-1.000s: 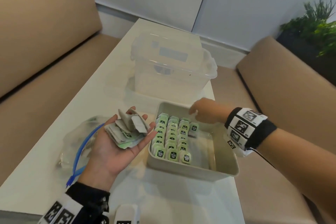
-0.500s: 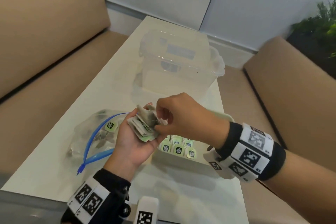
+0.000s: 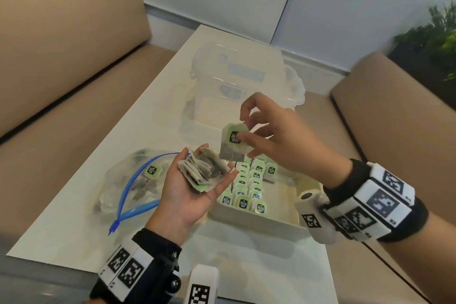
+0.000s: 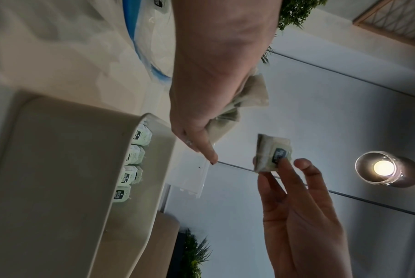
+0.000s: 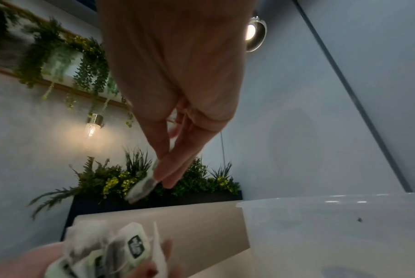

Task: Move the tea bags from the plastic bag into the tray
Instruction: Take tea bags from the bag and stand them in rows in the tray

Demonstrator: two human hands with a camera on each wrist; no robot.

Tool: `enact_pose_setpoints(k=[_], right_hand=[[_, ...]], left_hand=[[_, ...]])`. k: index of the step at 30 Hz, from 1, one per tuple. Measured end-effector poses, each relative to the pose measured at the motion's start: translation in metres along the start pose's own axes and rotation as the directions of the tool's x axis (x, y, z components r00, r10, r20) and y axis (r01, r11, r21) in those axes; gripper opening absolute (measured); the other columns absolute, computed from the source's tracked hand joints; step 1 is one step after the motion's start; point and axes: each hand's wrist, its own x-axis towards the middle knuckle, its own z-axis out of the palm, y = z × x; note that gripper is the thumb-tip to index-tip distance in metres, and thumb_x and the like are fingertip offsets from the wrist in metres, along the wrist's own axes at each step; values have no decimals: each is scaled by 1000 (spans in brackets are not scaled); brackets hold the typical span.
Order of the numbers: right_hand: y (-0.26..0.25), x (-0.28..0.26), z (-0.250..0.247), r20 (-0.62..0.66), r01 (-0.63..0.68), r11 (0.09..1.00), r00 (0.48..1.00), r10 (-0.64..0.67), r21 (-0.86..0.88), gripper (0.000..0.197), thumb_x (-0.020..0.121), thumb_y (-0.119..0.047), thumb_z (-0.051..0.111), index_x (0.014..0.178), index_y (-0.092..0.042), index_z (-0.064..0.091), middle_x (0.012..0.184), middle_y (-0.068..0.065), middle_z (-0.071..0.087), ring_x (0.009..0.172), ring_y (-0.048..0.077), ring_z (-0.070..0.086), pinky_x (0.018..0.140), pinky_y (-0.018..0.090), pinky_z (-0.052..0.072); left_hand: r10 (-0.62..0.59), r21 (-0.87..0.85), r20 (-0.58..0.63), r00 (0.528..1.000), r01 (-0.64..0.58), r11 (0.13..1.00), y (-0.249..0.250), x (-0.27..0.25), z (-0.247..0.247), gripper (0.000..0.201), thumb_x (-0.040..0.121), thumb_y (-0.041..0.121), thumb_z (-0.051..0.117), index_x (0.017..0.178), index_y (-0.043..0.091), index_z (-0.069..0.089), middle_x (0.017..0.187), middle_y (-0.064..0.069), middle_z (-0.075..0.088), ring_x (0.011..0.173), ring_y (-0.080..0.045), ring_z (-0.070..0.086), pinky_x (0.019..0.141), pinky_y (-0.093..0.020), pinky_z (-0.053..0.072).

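Note:
My left hand (image 3: 190,192) lies palm up over the table and carries a loose pile of tea bags (image 3: 202,170) on its fingers, just left of the tray. A little above that pile, my right hand (image 3: 246,128) pinches a single tea bag (image 3: 233,145) with a green label. The same bag (image 4: 272,154) hangs from the fingertips in the left wrist view. The beige tray (image 3: 259,224) holds neat rows of tea bags (image 3: 249,190) in its left half. The clear plastic bag (image 3: 133,180) with a blue zip lies at left with several tea bags inside.
A clear plastic storage box (image 3: 241,81) stands behind the tray on the white table (image 3: 74,217). Tan sofa seats flank the table on both sides. A planter with greenery (image 3: 434,37) sits at far right.
My right hand left the tray, reached into the pile on my left palm, and has lifted one tea bag up and away from it. The left hand stayed palm up.

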Motion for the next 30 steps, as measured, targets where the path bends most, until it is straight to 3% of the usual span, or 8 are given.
enact_pose_setpoints(k=[3, 8, 12, 16, 20, 24, 26, 30], right_hand=[[8, -1, -5, -64, 127, 992, 990, -128, -28, 21, 91, -2, 56, 91, -23, 57, 89, -5, 63, 74, 10, 68, 63, 23, 58], [18, -9, -12, -147, 206, 979, 968, -202, 9, 19, 86, 0, 62, 95, -14, 69, 94, 2, 70, 86, 19, 68, 81, 28, 56], [36, -19, -29, -117, 76, 993, 989, -86, -89, 22, 86, 3, 60, 87, -18, 69, 87, -12, 70, 83, 1, 66, 78, 16, 52], [80, -26, -44, 30, -112, 903, 990, 137, -415, 21, 80, -2, 69, 77, -23, 71, 77, -15, 65, 69, 1, 62, 70, 15, 49], [126, -28, -36, 242, -269, 744, 831, 501, -612, 22, 84, -6, 62, 88, -23, 75, 85, -4, 68, 78, 13, 63, 74, 21, 49], [146, -17, -24, 376, -287, 718, 697, 610, -634, 31, 89, -2, 53, 105, -20, 72, 104, -1, 71, 82, 6, 59, 80, 15, 47], [155, -8, -19, 406, -303, 708, 649, 643, -638, 37, 90, 1, 48, 110, -21, 70, 110, 1, 70, 84, 5, 60, 90, 24, 49], [167, 5, -13, 414, -269, 677, 621, 666, -685, 44, 87, 3, 44, 119, -20, 65, 117, 1, 66, 99, 13, 61, 95, 26, 46]], left_hand=[[-3, 5, -11, 1000, 3, 1000, 0, -2, 2, 38, 93, 43, 47, 86, 13, 69, 89, -18, 69, 95, -43, 63, 76, -62, 52], [1, 25, -12, 1000, -1, 1000, 3, -4, 4, 36, 94, 42, 46, 87, 13, 67, 86, -18, 70, 101, -43, 61, 81, -63, 48], [29, 28, -1, 1000, -29, 999, 9, -5, 2, 35, 94, 41, 45, 89, 13, 66, 87, -18, 70, 99, -43, 63, 80, -64, 47], [63, 35, 25, 998, -64, 997, 14, -8, 0, 34, 93, 40, 45, 90, 13, 66, 88, -17, 70, 86, -44, 68, 79, -63, 48], [72, 63, 35, 997, -74, 995, 15, -11, 4, 26, 86, 35, 54, 87, 13, 68, 88, -16, 71, 83, -45, 69, 75, -60, 51], [62, 56, 54, 997, -65, 996, 15, -12, 8, 35, 45, 24, 72, 77, 10, 74, 91, -15, 71, 83, -46, 68, 75, -63, 50], [59, 53, 48, 997, -61, 997, 16, -13, 8, 38, 41, 23, 72, 77, 9, 75, 92, -16, 71, 86, -47, 67, 73, -62, 51], [72, 42, 28, 997, -73, 996, 19, -13, 7, 41, 41, 23, 72, 79, 10, 75, 89, -15, 72, 87, -46, 68, 72, -62, 52]])
